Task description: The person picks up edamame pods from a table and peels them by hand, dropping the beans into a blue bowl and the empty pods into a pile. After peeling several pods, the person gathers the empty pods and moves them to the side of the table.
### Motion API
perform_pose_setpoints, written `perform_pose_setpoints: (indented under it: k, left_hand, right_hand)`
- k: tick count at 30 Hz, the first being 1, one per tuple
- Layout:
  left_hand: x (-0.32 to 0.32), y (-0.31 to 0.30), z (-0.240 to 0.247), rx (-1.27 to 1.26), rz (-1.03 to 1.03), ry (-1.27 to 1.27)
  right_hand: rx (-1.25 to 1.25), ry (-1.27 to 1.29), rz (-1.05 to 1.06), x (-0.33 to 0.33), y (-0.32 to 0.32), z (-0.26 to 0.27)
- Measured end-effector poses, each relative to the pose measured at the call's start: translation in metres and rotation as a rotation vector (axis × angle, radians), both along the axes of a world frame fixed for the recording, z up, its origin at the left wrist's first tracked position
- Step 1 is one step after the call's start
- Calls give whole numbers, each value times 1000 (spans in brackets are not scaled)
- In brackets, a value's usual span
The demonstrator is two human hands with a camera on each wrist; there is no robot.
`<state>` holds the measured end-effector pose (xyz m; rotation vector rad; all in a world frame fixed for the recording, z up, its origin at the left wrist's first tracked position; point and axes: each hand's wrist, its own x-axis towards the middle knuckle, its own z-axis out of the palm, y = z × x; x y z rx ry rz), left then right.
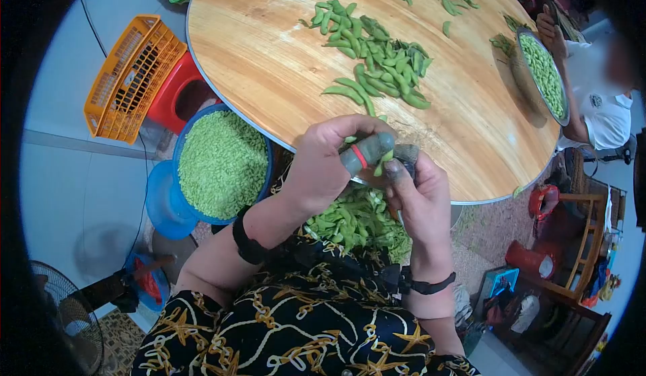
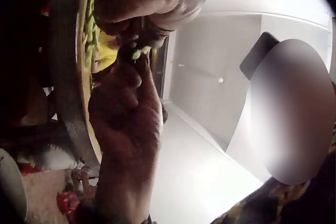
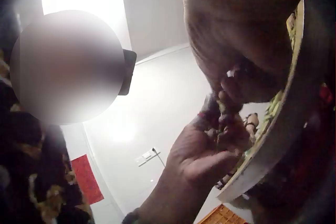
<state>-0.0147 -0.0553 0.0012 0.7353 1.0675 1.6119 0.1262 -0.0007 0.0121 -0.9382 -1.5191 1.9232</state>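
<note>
At the near edge of the round wooden table (image 1: 256, 60), both hands meet over one green soybean pod (image 1: 385, 163). The left hand (image 1: 319, 164) pinches it from the left; a grey-green finger cover with a red band (image 1: 360, 155) is on one digit. The right hand (image 1: 425, 198) pinches it from the right with dark-covered digits. In the left wrist view, pale green bits (image 2: 138, 54) show between the fingertips. Just below the hands lies a heap of green pods (image 1: 346, 222). More whole pods (image 1: 377, 56) are piled on the table beyond them.
Left of the table stand a blue tub (image 1: 177, 174) full of shelled beans, a red stool (image 1: 168, 103) and an orange crate (image 1: 101, 107). A person (image 1: 602, 124) sits at the far right, near a tilted metal bowl (image 1: 528, 83) of beans. A fan (image 1: 64, 309) stands lower left.
</note>
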Motion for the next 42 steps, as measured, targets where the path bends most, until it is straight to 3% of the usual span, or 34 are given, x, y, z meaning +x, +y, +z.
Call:
perform_pose_setpoints:
  k: [2, 4, 5, 7, 8, 14, 16, 17, 20, 22, 24, 26, 27, 28, 29, 31, 34, 36, 38, 40, 42]
  left_hand:
    - [0, -2, 1, 1, 2, -71]
    - [-5, -5, 2, -112, -138, 216]
    - [-4, -5, 2, -113, -139, 218]
    - [-2, -6, -1, -3, -55, -74]
    - [-2, -7, -2, -3, -54, -74]
    - [-2, -12, 1, -73, 1, 134]
    - [-1, -14, 4, -98, 63, 443]
    - [-2, -14, 4, -97, 64, 441]
    - [-7, -14, 2, -108, -103, 336]
    - [-9, -13, -4, 109, -278, -258]
    - [-15, -13, -7, 44, -266, -164]
    - [-14, -13, -2, -14, -254, -74]
    - [-7, -14, 8, -78, -131, 189]
    - [-3, -13, 14, -141, -3, 451]
    - [-1, -11, 10, -134, 1, 448]
    - [1, -7, -2, -28, 159, 265]
    - [-4, -9, -4, -88, 48, 105]
    - [-6, -8, -4, -90, 42, 59]
    - [-11, -7, -6, -94, 37, 17]
    - [-15, -4, -12, -21, -58, -283]
    - [-10, -3, -3, -72, -7, -203]
  right_hand:
    - [46, -6, -2, 1, -1, 2]
    - [137, -32, -2, 4, -1, 1]
    - [136, -30, -4, 5, -1, 2]
    - [-121, 154, 202, 9, 2, 4]
    - [-132, 145, 230, 10, 1, 4]
    - [-278, 236, 238, 11, 1, -2]
    - [-287, 209, 211, 9, 0, -3]
    - [-296, 184, 183, 7, -1, -3]
    - [-406, 184, 158, 5, -6, 1]
    - [-400, 198, 188, 6, -7, 4]
    - [-393, 216, 215, 5, -8, 4]
    - [-44, 13, 135, 0, -10, 3]
    - [-37, 8, 136, -1, -12, 2]
    - [185, -121, 49, -3, -14, -1]
    - [409, -248, -40, -6, -16, -1]
    - [420, -252, -77, -11, -14, 2]
    - [302, -223, -52, -12, -7, 7]
    - [22, -99, 12, -11, 4, 4]
    - [63, -119, -4, -13, 4, 3]
    - [99, -140, -22, -18, 2, 0]
    - [769, -217, -131, -27, -2, -4]
